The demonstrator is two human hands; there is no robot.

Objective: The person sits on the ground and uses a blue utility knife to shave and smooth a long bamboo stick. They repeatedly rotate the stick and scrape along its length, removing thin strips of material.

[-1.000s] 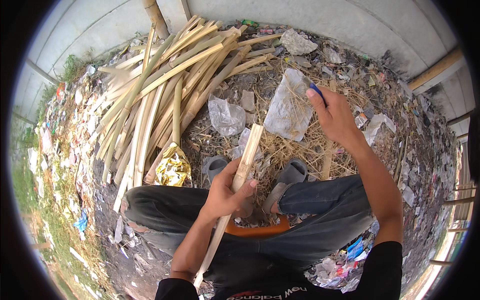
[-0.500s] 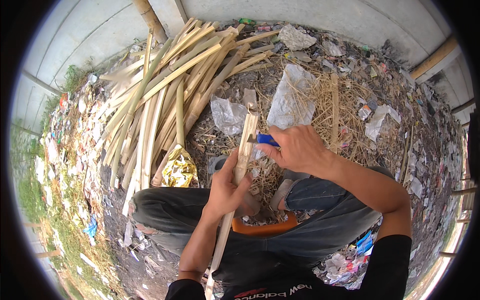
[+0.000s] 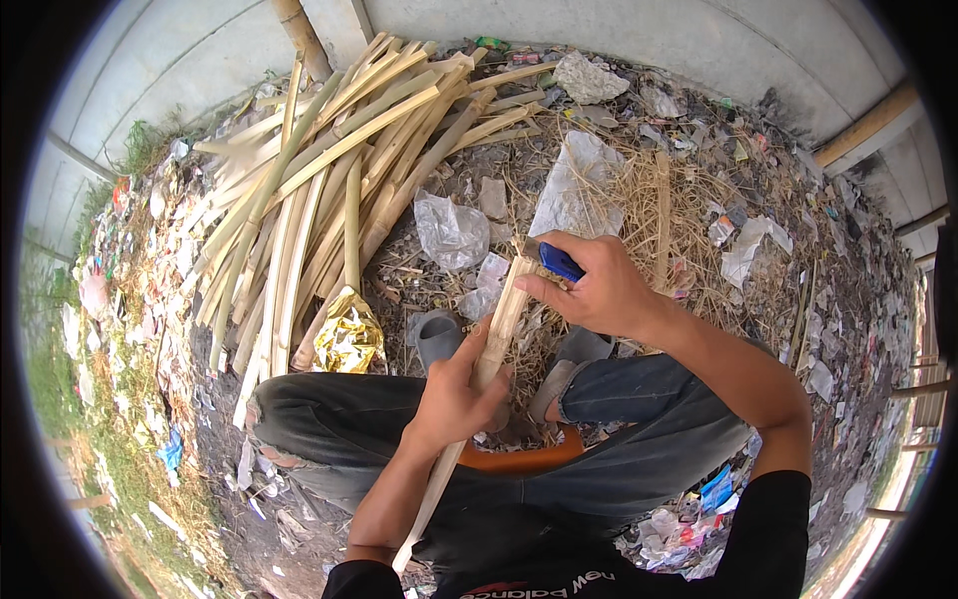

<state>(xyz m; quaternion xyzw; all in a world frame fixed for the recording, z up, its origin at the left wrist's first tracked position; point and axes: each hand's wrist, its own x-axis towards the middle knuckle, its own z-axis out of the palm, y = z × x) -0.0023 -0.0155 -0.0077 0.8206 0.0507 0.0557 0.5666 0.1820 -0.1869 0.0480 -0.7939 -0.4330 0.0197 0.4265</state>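
Observation:
A split bamboo strip [image 3: 503, 321] slants from my lap up and away from me, its pale inner face showing. My left hand [image 3: 461, 391] is wrapped round it about midway. In my right hand [image 3: 604, 288] is a blue-handled knife [image 3: 561, 263], its short blade at the far end of the strip. My right thumb lies along the strip just below that end. Whether the blade is biting into the wood, I cannot tell.
A big pile of bamboo strips [image 3: 329, 180] lies to the far left, with crumpled gold foil [image 3: 348, 334] at its near end. Clear plastic [image 3: 451, 232], dry straw [image 3: 689, 205] and litter cover the ground. I sit above something orange [image 3: 524, 460]; a grey sandal [image 3: 440, 337] is beyond my legs.
The knife has gone from the strip's side to its far end and turned. The strip's far end has come a little nearer to me and shifted right.

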